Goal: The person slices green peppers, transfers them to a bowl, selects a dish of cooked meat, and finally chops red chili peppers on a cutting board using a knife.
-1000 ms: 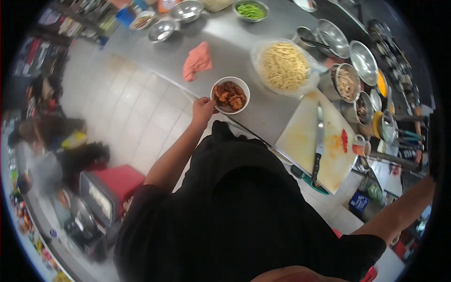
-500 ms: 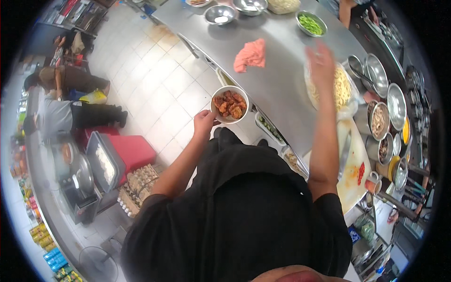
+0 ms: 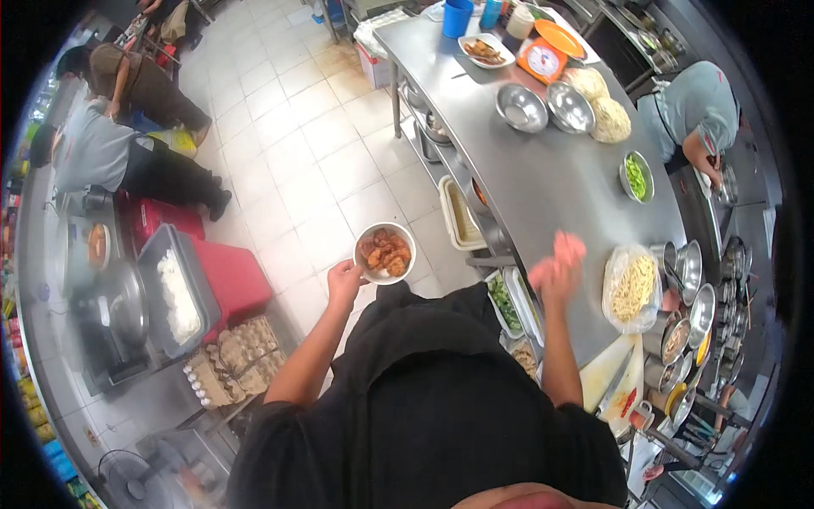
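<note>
My left hand [image 3: 343, 282] holds a white bowl [image 3: 384, 252] of reddish-brown fried pieces by its rim, out over the tiled floor beside the steel counter [image 3: 543, 191]. My right hand [image 3: 553, 278] is blurred at the counter's near edge, closed on a pink cloth [image 3: 566, 248]. Just right of it sits a clear-wrapped bowl of yellow noodles [image 3: 632, 288].
On the counter are a green vegetable bowl [image 3: 636, 176], two steel bowls [image 3: 520, 106], an orange scale [image 3: 543, 59] and a cutting board [image 3: 615, 386]. A person [image 3: 695, 110] works at the right, two others [image 3: 110, 153] at the far left. A red box [image 3: 229, 271] and egg trays [image 3: 237, 360] stand left.
My left hand lifted the bowl off the counter and carried it out over the floor. My right hand came from the noodles to the pink cloth. My view swung left.
</note>
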`<state>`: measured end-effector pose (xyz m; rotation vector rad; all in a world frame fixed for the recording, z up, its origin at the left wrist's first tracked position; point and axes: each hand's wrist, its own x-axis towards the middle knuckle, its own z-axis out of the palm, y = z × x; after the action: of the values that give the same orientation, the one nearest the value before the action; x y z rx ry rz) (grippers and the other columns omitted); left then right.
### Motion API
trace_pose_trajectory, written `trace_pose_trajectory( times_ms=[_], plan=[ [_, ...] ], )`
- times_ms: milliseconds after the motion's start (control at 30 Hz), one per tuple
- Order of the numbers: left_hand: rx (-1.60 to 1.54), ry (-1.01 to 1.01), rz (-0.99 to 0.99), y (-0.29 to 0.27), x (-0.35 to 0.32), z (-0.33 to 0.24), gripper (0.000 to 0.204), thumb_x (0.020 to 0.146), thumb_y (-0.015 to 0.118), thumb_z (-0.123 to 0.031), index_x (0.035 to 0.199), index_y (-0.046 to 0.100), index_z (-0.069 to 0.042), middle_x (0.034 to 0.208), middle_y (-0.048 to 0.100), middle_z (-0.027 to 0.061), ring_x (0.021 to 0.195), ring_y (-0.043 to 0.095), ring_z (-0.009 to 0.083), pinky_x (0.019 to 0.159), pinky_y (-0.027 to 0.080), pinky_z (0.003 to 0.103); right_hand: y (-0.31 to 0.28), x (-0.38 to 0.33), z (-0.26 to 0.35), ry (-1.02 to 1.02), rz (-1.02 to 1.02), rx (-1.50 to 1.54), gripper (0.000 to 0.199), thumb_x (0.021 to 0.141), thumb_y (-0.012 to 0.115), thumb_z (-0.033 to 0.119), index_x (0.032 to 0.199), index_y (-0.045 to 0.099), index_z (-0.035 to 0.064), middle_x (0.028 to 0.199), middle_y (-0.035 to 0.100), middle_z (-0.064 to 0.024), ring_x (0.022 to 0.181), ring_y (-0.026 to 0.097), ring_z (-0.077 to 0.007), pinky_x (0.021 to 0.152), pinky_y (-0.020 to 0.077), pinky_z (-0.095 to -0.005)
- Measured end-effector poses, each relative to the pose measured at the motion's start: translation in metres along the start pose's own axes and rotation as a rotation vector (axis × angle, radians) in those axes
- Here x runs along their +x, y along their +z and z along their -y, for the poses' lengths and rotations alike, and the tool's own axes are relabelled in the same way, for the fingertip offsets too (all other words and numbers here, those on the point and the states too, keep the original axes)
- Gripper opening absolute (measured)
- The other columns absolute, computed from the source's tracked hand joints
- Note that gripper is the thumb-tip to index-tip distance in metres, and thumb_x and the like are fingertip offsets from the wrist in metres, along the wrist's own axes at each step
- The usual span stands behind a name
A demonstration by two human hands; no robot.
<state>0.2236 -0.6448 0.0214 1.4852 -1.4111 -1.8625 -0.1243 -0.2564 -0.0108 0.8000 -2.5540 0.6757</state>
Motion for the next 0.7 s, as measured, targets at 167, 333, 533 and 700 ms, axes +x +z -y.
trace_pose_trajectory(
  times_ms=[167,333,533,700],
  plan=[
    [-0.078,-0.004,-0.061,-0.031,0.06,-0.005,0.014,0.087,0.059,-0.005,0.083,0.067,0.006,0.079,0.066,0.0087,0.07,0.067,0.0164,0.068,0.064,0.036,-0.112,-0.095,-0.027,0.239,0.312,-0.158,0.062,0.093,0.063,0.032,0.145,0.044,0.0052,0.153,0.035,-0.0288,0.139,0.035,-0.0469,0.116,0.0269,-0.057],
    [-0.138,-0.069,-0.093,-0.019,0.131,-0.034,0.018,0.087,0.061,-0.004,0.069,0.055,-0.005,0.07,0.056,0.002,0.062,0.06,0.0126,0.064,0.062,0.036,-0.078,-0.068,0.021,0.16,0.28,-0.233,0.07,0.082,0.067,0.02,0.146,0.043,0.0049,0.154,0.032,-0.0274,0.138,0.033,-0.0507,0.116,0.0264,-0.0564],
    [-0.102,-0.074,-0.136,0.002,0.193,-0.111,0.018,0.087,0.06,-0.003,0.07,0.055,-0.005,0.071,0.056,0.0022,0.061,0.059,0.0134,0.063,0.061,0.035,0.062,0.147,0.168,-0.12,0.298,0.087,0.066,0.077,0.068,0.013,0.14,0.051,0.005,0.148,0.039,-0.0202,0.139,0.033,-0.0469,0.116,0.0272,-0.0558],
    [-0.142,-0.006,-0.182,0.001,0.25,-0.175,0.018,0.086,0.06,-0.001,0.069,0.054,-0.006,0.07,0.054,0.0003,0.062,0.059,0.0123,0.063,0.061,0.035,0.198,0.29,0.265,-0.259,0.214,0.139,0.059,0.086,0.067,0.019,0.141,0.051,0.0037,0.148,0.039,-0.0266,0.141,0.03,-0.0483,0.117,0.0254,-0.0576]
  ],
)
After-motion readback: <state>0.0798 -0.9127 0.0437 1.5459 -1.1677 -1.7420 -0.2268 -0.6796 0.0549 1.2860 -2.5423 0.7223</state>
